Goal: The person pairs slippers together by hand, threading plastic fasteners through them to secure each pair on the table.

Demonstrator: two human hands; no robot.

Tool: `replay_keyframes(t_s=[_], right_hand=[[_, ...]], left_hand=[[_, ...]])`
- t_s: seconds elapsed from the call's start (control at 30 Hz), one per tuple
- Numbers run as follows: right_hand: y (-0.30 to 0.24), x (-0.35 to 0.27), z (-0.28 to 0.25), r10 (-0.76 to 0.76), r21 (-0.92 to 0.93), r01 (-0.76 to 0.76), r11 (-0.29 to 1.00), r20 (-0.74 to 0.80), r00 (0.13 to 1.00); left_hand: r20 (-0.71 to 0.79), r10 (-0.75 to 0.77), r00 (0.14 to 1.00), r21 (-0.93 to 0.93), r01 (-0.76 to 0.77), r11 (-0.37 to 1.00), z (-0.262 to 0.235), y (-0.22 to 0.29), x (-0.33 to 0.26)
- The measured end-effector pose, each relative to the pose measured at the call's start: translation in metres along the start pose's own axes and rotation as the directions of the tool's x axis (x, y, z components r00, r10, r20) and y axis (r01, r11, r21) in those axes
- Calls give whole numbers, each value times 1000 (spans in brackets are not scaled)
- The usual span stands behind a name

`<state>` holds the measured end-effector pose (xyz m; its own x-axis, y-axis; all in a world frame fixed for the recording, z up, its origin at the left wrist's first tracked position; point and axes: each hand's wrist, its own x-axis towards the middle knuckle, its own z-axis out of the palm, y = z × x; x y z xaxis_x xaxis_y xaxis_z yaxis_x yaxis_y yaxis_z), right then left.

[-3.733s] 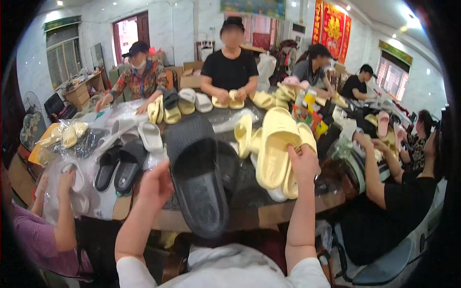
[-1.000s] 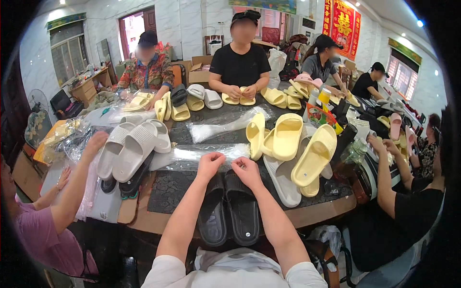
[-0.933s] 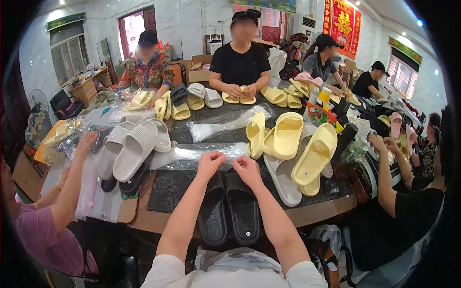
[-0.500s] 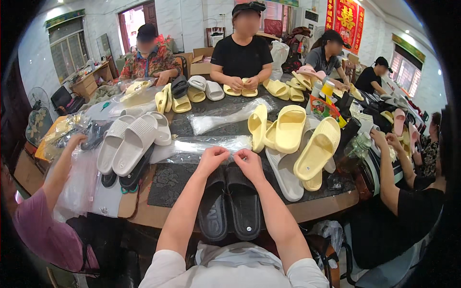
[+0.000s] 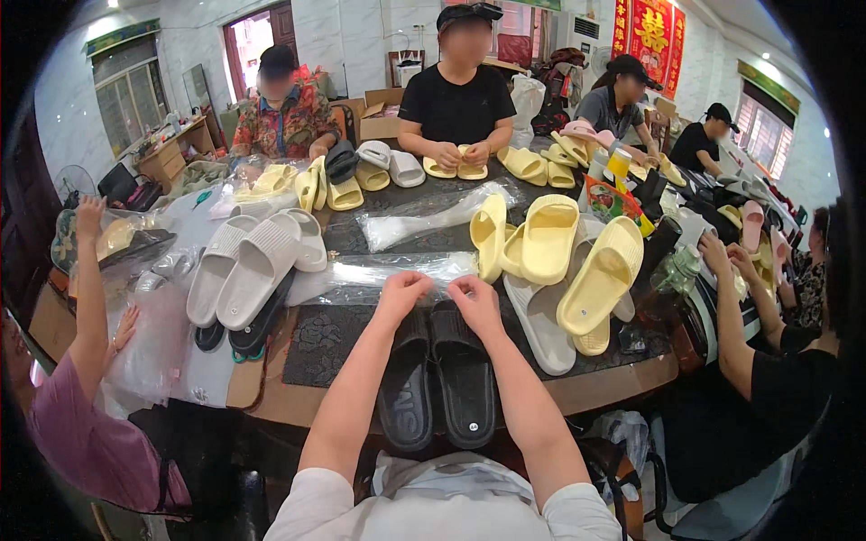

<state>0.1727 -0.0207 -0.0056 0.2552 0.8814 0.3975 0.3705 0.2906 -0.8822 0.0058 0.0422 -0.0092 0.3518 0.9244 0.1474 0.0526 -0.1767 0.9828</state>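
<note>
A pair of black slide slippers stands side by side at the table's near edge, heels toward me: the left slipper (image 5: 406, 397) and the right slipper (image 5: 466, 401), which has a small white round sticker on its insole. Over their toe ends, my left hand (image 5: 403, 296) and my right hand (image 5: 474, 302) face each other a short gap apart. Thumb and fingers are pinched together on both. Whatever they pinch is too small or hidden to make out. Just beyond the fingers lies a stack of clear plastic bags (image 5: 361, 270).
Grey slippers (image 5: 257, 270) are piled to the left, yellow slippers (image 5: 603, 279) over a grey one (image 5: 538, 334) to the right. Another plastic bag stack (image 5: 433, 221) lies farther back. A green-tinted bottle (image 5: 677, 270) stands at right. Co-workers sit around the table.
My hands stay pinched over the black slippers, nearly unmoved. At left, a co-worker in a purple top has lifted one arm, and a clear bag with slippers shows beside it.
</note>
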Motion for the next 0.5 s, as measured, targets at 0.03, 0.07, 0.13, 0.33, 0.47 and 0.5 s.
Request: replay_keyframes(t_s=[0.03,0.07,0.13,0.33,0.47,0.5], right_hand=[[1,1,1,-1,-21,1,1000,12,1000],[2,0,2,-1,-19,2,1000,15,1000],[-3,-1,-3,-17,-59,20,998,46,999],[6,1,1,-46,-31,47,998,22,999],[2,-1,1,-17,-66,20,998,45,999],[4,-1,0,-48,-52,52,997,74,996]], left_hand=[[-34,-3,999,-43,2,999,-1,-3,1],[-69,-7,998,-86,1,996,-3,-5,2],[-66,-1,998,-91,-6,996,4,0,0],[-43,-54,998,-45,52,998,-5,-4,3],[-55,-86,995,-81,82,993,-3,-2,0],[10,-52,999,-28,53,998,0,5,-5]])
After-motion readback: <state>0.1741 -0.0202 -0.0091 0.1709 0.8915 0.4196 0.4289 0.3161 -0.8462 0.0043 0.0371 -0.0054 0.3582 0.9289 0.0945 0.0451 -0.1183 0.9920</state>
